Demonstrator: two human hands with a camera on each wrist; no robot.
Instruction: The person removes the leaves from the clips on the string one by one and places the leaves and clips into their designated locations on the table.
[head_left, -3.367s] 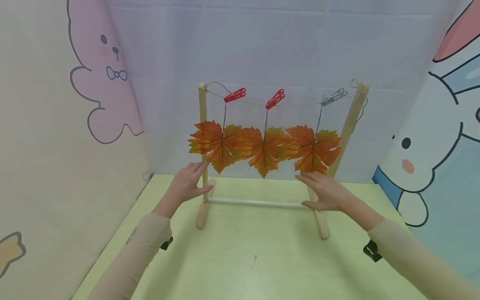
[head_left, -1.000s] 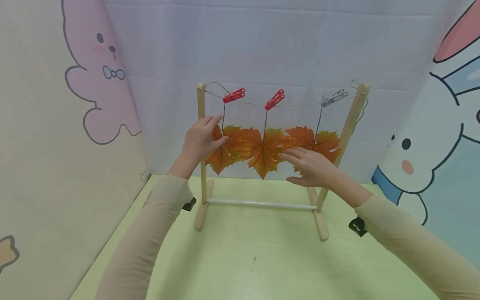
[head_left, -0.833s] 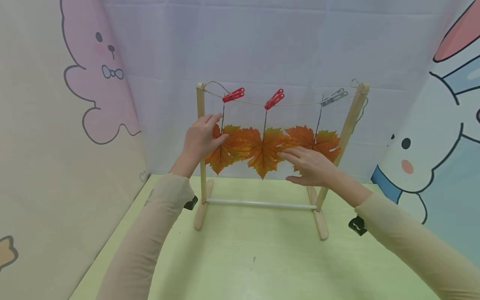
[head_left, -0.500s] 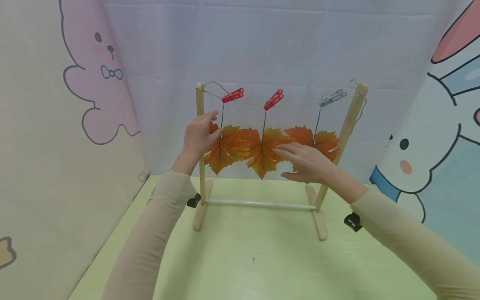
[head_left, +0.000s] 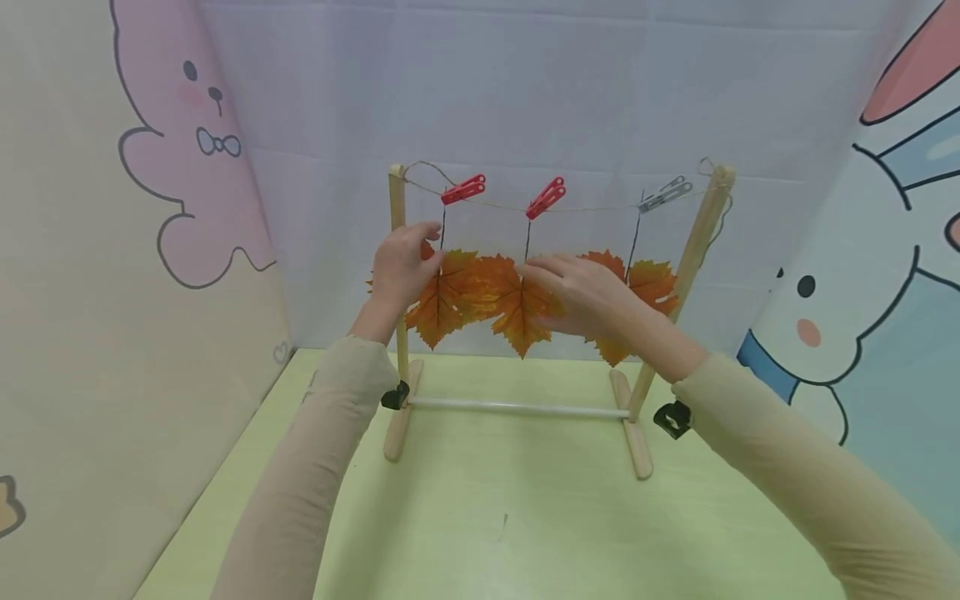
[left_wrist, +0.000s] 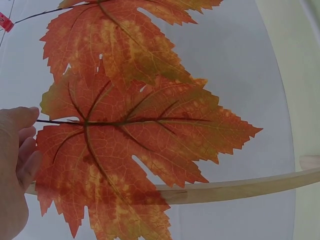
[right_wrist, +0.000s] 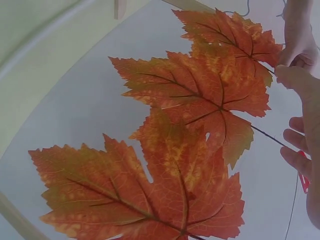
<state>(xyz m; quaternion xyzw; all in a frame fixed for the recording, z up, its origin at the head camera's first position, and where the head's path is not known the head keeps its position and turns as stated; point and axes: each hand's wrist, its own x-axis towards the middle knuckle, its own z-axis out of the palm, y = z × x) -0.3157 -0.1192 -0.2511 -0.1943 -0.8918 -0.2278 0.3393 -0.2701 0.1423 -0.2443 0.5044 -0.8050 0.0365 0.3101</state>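
Three orange autumn leaves hang by dark stems from a string, held by two red clothespins and a grey clothespin (head_left: pixel 665 197). My left hand (head_left: pixel 401 265) is at the left leaf (head_left: pixel 437 304); its thumb and curled fingers close around the stem, as the left wrist view shows. My right hand (head_left: pixel 581 292) is in front of the middle leaf (head_left: pixel 517 321), fingers loosely spread, partly covering it and the right leaf (head_left: pixel 654 287). In the right wrist view its thumb and fingers stand apart near the middle leaf's stem (right_wrist: pixel 267 136), holding nothing.
The left red clothespin (head_left: pixel 463 190) and middle red clothespin (head_left: pixel 546 198) sit on the string. A wooden stand, with a left post (head_left: pixel 397 200), right post (head_left: pixel 708 217) and white crossbar (head_left: pixel 517 407), rests on the pale green table (head_left: pixel 487 517). Cartoon-printed cloth walls surround it.
Both hands have risen from low beside the stand to the leaves. Lately the right hand moved left and up to the middle leaf, while the left hand stayed near the left leaf's stem.
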